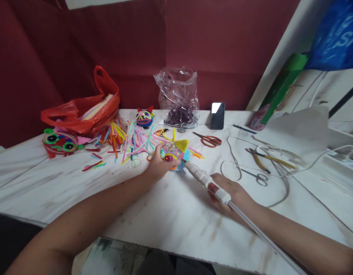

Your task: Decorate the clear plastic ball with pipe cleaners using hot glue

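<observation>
My left hand [159, 165] is closed around a small colourful pipe-cleaner animal head [174, 149] with a yellow triangular ear, a red eye and a blue patch. In my right hand [226, 191] is a white hot glue gun [205, 177], gripped from below. Its nozzle points up and left, at or very close to the right side of the head; actual contact is unclear. A long translucent glue stick [259, 229] extends from the rear of the gun toward the lower right. Fingers of the right hand are partly hidden behind the gun.
Loose pipe cleaners [136, 139] lie behind my left hand, near two finished-looking heads [144, 117] [60, 142] and a red plastic bag [87, 110]. Rightward are orange-handled scissors [211, 141], yellow-handled pliers [261, 157], small metal scissors [261, 178], a looping cable [287, 191], a phone [217, 115] and a clear bag [180, 99].
</observation>
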Demonstrator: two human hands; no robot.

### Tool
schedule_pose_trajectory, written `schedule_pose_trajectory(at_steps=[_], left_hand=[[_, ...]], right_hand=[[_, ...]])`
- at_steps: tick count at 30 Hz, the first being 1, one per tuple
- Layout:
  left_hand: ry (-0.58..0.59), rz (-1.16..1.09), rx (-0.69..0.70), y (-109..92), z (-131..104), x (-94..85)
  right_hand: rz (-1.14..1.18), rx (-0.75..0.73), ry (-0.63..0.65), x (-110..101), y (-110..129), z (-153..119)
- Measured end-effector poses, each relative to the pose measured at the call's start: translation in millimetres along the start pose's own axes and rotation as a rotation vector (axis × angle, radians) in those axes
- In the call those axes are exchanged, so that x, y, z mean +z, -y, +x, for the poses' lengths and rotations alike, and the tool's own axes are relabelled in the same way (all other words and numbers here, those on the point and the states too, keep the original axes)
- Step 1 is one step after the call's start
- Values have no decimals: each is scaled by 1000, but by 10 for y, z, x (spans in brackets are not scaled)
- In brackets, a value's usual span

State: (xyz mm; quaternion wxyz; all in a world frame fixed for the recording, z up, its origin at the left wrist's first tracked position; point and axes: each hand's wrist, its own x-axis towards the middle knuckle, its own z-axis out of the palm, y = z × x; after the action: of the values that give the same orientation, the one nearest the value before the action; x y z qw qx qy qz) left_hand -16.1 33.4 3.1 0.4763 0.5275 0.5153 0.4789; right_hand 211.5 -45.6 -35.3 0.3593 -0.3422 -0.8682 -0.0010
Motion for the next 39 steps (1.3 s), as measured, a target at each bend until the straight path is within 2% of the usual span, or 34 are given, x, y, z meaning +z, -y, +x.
schedule_pose_trajectory(at_steps=[16,21,31,35,39], left_hand=[[-2,-22,-4,-4,-2,7],[-9,-18,6,11,8,-3],[-3,47,36,92,57,-21],[19,-5,40,103,71,-21],[50,-71,34,123,89,-24]], right_hand=[[-5,8,-39,30,-6,15],[17,8,-89,29,8,44],[53,30,-42,9,12,42],[58,39,-32,22,13,37],[32,52,-82,56,0,28]])
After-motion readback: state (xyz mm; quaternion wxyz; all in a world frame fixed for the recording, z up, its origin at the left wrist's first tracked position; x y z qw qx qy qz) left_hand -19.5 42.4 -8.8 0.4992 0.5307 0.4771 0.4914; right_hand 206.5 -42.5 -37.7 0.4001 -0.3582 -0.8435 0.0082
